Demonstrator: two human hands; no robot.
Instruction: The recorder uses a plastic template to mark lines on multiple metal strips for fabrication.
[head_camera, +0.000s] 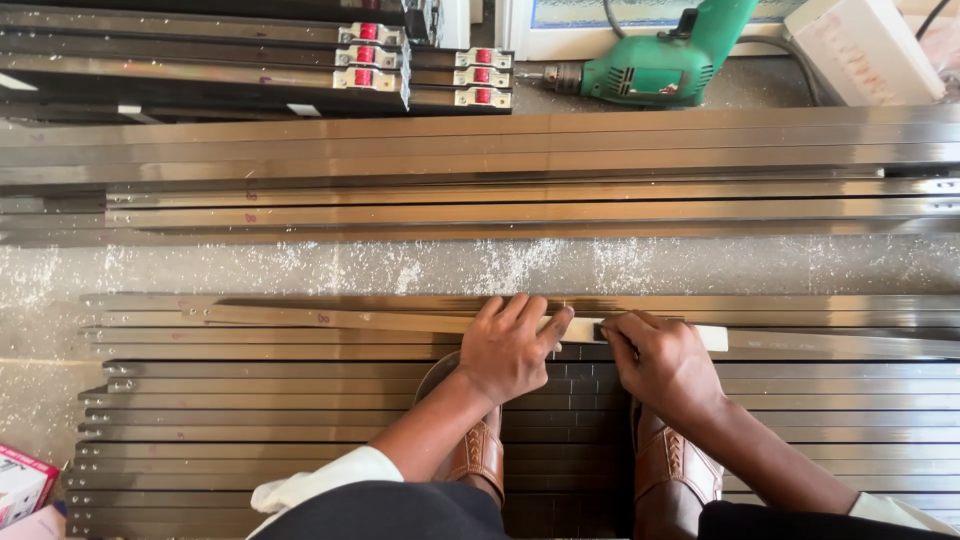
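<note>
While gripped: two hands (510, 350), one strip (330, 320)

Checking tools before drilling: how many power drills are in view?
1. A green drill lies on the floor at top, right of centre, beyond the long metal bars. Others may lie outside the frame.

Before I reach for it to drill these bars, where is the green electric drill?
In the head view, the green electric drill lies at the top, right of centre, on the floor beyond the long metal bars, beside a white box.
</note>
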